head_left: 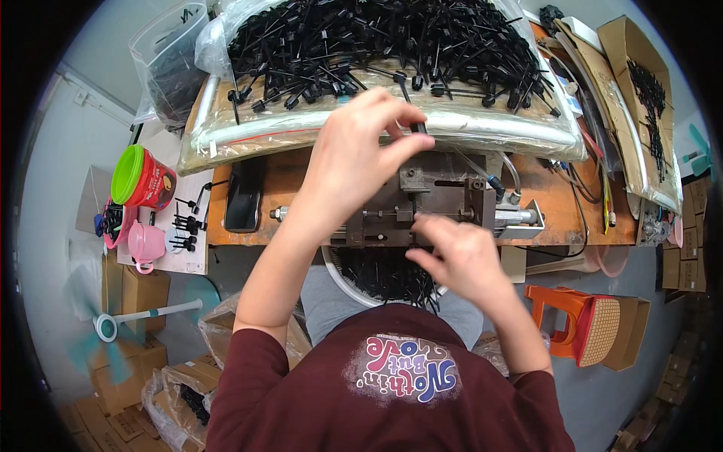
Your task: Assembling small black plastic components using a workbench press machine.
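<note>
We see both bare hands over a worn orange-brown surface [610, 230], working at a dark metal fixture [446, 202]. The left grip [360, 143] is pinched between thumb and forefinger on a black part [420, 129], raised just in front of the tray's near edge; its thin stem appears to run up toward the heap, though we cannot trace all of it. The right grip [465, 252] is slightly blurred, thumb and forefinger parted, beside the fixture's near middle; we cannot tell whether its fingertips touch the metal.

Beyond the hands we note a wide tray [482, 124], plastic-wrapped with a pale rounded rim, bearing a dense heap of black parts [392, 45], stems pointing every way. At the fixture's right end we log a silvery cylinder [520, 217] with tubing close by. To the left, a black phone [243, 197] lies flat on the surface.

Below the fixture, between the wearer's legs, we see a white round container [335, 277] holding more dark pieces, partly covered by the maroon shirt [301, 388]. Far left we record a red tub [156, 188] with a green rim, tilted, and a pink cup [147, 242] near it. Right of the wearer, on the floor, stands an orange stool [546, 305].
</note>
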The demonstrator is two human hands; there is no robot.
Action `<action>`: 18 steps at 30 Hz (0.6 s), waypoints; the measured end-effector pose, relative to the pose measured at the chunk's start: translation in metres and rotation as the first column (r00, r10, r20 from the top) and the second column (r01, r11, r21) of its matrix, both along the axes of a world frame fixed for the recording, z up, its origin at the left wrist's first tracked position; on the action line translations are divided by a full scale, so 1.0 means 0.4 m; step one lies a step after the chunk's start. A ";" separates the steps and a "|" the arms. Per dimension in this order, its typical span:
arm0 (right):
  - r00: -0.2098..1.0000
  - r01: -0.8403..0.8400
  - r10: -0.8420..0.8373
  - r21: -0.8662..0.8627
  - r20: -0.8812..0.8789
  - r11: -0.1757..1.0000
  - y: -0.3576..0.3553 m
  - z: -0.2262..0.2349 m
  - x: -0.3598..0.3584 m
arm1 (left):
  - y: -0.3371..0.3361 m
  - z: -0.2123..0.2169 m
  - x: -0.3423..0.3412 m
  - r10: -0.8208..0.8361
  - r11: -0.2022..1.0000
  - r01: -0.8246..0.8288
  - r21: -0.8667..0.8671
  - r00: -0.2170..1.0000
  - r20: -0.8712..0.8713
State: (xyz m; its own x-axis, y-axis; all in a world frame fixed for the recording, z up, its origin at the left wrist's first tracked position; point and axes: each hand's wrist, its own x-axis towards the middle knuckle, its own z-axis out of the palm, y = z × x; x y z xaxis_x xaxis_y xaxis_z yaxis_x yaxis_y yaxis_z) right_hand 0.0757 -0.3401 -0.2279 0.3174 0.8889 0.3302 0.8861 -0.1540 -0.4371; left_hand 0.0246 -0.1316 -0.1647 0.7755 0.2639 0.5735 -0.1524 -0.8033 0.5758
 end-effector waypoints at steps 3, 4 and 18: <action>0.977 0.065 -0.108 0.223 0.185 0.973 0.051 0.090 0.085 | -0.041 -0.004 -0.076 -0.063 0.996 0.065 -0.068 0.997 0.033; 0.948 0.079 -0.162 0.290 0.274 0.954 0.076 0.117 0.121 | -0.056 -0.010 -0.100 -0.064 0.995 0.067 -0.069 0.997 0.038; 0.618 -0.003 0.132 -0.165 0.775 0.986 0.352 0.165 0.430 | -0.201 -0.253 -0.222 -0.038 0.980 0.068 0.185 0.986 -0.164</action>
State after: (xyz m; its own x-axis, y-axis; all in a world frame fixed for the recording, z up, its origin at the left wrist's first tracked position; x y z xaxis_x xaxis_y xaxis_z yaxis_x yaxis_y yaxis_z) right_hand 0.2475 -0.1993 -0.1620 -0.0661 0.9514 0.3006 0.8915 -0.0790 0.4460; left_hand -0.0641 -0.2121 -0.2659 0.8705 0.1185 0.4777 -0.1169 -0.8930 0.4345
